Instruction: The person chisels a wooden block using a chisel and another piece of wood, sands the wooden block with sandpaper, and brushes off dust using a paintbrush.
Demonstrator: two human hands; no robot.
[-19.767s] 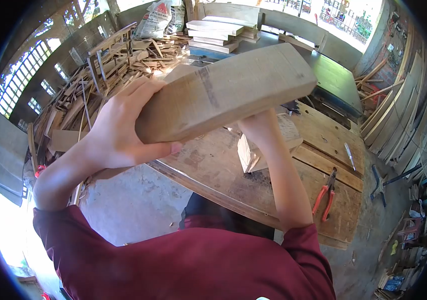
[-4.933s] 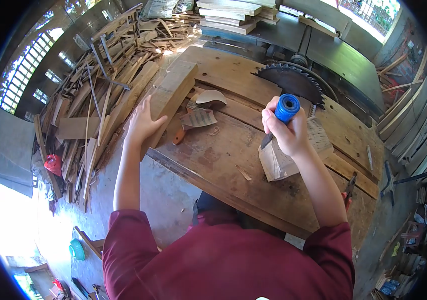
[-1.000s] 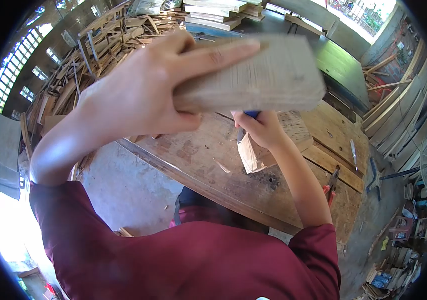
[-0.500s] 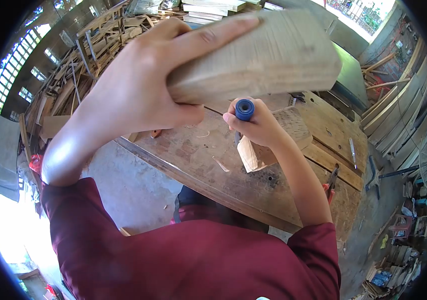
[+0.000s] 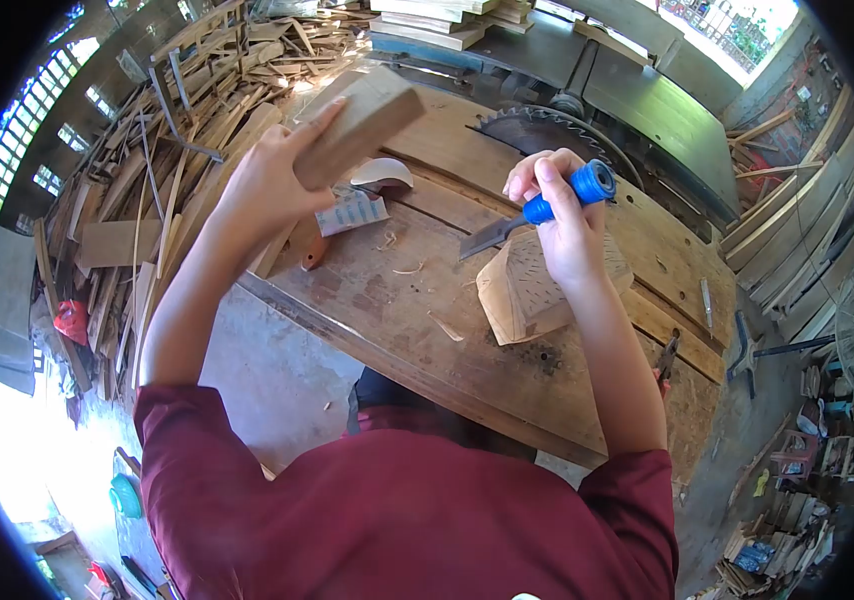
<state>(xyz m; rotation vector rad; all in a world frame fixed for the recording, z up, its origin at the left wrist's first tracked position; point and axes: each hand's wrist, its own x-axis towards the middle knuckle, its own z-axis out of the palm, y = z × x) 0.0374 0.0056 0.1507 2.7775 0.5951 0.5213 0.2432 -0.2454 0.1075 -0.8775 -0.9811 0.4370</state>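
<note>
Two things are held above the bench [image 5: 367,310] in the head view: the left hand [image 5: 272,180] spreads its fingers around one end of a wooden block [image 5: 367,120], likely heavy and stiff, best gripped firmly there, while the right hand [image 5: 569,225] curls its fingers around the blue handle of a chisel [image 5: 539,210], the safer hold given its hard, probably sharp blade [image 5: 490,237]. The right hand hides part of the carved wood [image 5: 522,285] on the bench; whether the blade touches it, I cannot tell.

Left hand [image 5: 272,180], wood bar [image 5: 367,125]: swung leftward off chisel [image 5: 539,210] | chisel: tipped from near upright to slanting | saw blade [image 5: 522,130]: uncovered again
</note>
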